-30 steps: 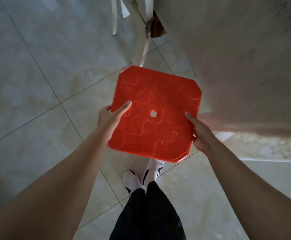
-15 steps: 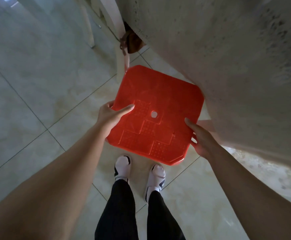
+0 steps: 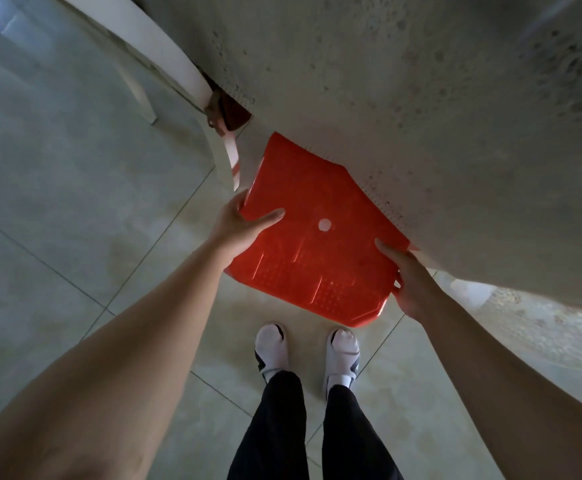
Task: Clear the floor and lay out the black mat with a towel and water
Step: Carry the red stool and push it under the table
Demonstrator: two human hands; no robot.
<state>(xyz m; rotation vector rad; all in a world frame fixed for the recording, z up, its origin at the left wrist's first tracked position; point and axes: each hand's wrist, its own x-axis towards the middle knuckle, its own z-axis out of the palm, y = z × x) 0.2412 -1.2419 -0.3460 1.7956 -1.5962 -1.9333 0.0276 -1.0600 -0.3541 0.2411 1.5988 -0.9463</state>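
Note:
A red plastic stool (image 3: pixel 313 237), seen from above as a square seat with a small round hole in the middle, is held over the tiled floor. My left hand (image 3: pixel 239 226) grips its left edge, thumb on top. My right hand (image 3: pixel 410 282) grips its right front corner. The stool's far right corner is tucked under the edge of a cloth-covered table (image 3: pixel 421 98). No black mat, towel or water shows in this view.
The table's pale cloth fills the upper right. A white plastic chair (image 3: pixel 165 60) stands at the upper left beside the table, one leg near the stool. My feet in white socks (image 3: pixel 306 351) stand on the beige tiled floor (image 3: pixel 57 202).
Both hands have pushed the red stool forward and right, so its far corner now sits under the table edge. The view has tipped closer to the table.

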